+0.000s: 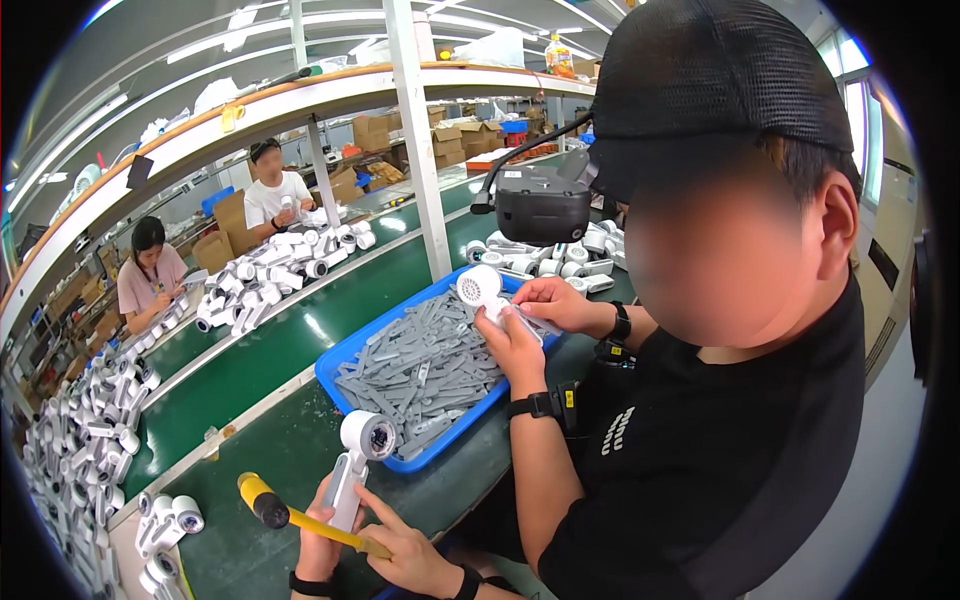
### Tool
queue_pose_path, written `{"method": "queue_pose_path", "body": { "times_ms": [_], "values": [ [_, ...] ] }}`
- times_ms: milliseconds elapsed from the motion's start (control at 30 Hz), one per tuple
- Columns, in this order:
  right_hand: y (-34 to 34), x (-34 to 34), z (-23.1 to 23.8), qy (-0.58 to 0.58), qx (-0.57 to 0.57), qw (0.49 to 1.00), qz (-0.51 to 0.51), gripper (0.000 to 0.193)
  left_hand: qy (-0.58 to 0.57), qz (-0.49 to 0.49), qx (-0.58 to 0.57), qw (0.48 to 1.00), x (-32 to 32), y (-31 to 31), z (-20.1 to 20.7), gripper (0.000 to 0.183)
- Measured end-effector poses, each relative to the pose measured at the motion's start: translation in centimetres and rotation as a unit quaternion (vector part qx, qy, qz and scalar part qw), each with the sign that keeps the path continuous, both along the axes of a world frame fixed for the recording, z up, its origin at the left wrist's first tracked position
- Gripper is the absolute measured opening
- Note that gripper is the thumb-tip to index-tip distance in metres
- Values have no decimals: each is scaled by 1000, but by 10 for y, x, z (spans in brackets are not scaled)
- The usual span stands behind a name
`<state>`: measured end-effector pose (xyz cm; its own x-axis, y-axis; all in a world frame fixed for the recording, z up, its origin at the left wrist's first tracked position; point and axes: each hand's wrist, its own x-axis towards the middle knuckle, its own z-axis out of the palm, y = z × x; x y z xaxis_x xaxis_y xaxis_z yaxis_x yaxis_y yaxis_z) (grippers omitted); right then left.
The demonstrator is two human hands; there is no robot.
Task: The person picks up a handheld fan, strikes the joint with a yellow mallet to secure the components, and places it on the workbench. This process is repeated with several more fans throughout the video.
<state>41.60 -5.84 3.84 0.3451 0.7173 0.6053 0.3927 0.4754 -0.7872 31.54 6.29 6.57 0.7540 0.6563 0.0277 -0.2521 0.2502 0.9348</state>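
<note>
At the lower middle, my left hand (317, 545) is closed round the grey-and-white handle of a small handheld fan (346, 485), which stands nearly upright with its round head on top. In my right hand (412, 562) is the yellow handle of a mallet (318, 527). Its yellow-and-black head reaches left past the front of my left hand. The right index finger stretches out to the fan's handle. Just beyond the fan lies a blue tray (420, 462) heaped with long grey plastic strips (410, 365).
Close on my right, a co-worker (700, 400) in black holds another white fan (482, 290) above the tray. Several fans (165, 525) lie at the left. A green conveyor belt (270, 350) crosses beyond, with fan piles (270, 275) and two seated people past it. A white post (418, 140) rises by the belt.
</note>
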Motion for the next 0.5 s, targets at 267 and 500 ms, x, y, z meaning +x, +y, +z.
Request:
{"method": "queue_pose_path", "body": {
  "times_ms": [267,500],
  "values": [
    [0,0,9,-47,2,998,-31,19,-11,38,-23,999,-3,-3,1,82],
    [-7,1,20,-69,-39,995,-54,12,-12,-21,-25,999,2,-1,3,83]
  ]
}}
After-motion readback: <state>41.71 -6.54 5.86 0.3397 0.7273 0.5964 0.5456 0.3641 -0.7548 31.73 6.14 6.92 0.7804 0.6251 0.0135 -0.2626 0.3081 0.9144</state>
